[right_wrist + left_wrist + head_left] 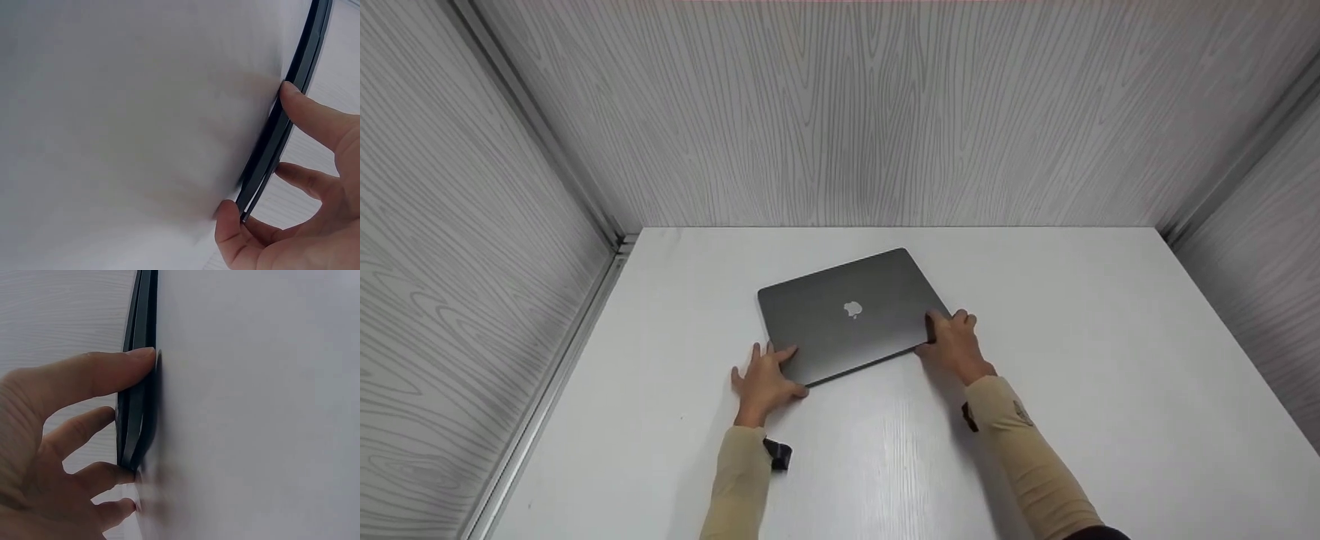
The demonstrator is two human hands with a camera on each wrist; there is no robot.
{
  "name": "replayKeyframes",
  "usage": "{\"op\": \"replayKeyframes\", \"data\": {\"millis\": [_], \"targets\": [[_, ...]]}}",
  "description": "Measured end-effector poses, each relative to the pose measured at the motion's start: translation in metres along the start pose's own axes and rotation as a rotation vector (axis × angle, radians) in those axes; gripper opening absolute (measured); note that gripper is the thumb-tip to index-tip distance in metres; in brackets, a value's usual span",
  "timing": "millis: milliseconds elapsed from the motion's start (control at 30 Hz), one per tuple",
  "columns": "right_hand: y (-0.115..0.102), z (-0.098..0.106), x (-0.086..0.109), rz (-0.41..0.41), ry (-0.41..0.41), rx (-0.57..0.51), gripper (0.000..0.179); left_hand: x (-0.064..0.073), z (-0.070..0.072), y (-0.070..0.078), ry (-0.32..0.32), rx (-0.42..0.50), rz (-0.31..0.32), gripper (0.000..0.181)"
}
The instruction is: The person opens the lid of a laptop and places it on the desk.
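A dark grey laptop (859, 334) lies lid-up and closed on the white table (1095, 375), around the middle of its width and towards the back wall. It is turned at an angle, its right end farther from the person than its left. A pale apple-shaped logo (853, 309) sits in the middle of the lid. In the right wrist view, a thin slit shows between lid and base near one corner.

The left hand (765, 382) grips the laptop's near left corner: the thumb presses the near edge, the index finger rests on the lid, and the other fingers spread beside the short side. The right hand (955, 346) grips the near right corner, with its thumb at the near edge, its index finger on the lid and its remaining fingers about the right end. Whether the laptop's near edge is raised off the table is hard to tell.

Both arms wear tan sleeves (737, 480). A small black device (778, 454) shows under the left wrist, and another black piece (970, 417) under the right one.

Behind the table stands a back wall (847, 112) with grey wood-grain patterning; a left wall (457, 225) and a right wall (1260, 277) carry similar grain. A metal rail (547, 382) runs along the table's left side.
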State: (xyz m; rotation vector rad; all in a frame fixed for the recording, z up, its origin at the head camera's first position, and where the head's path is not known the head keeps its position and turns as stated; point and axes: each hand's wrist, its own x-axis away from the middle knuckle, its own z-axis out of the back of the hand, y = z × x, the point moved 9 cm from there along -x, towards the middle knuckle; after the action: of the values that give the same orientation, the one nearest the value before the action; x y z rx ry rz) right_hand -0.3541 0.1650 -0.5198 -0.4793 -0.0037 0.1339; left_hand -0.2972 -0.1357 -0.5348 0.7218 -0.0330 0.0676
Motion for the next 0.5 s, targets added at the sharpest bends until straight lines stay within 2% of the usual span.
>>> {"op": "replayKeyframes", "data": {"millis": [500], "targets": [[0.009,0.007,0.0075,-0.027,0.023,-0.011,0.066,-0.0102,-0.0069,0.0067,-0.025,-0.03,-0.028,0.074]]}}
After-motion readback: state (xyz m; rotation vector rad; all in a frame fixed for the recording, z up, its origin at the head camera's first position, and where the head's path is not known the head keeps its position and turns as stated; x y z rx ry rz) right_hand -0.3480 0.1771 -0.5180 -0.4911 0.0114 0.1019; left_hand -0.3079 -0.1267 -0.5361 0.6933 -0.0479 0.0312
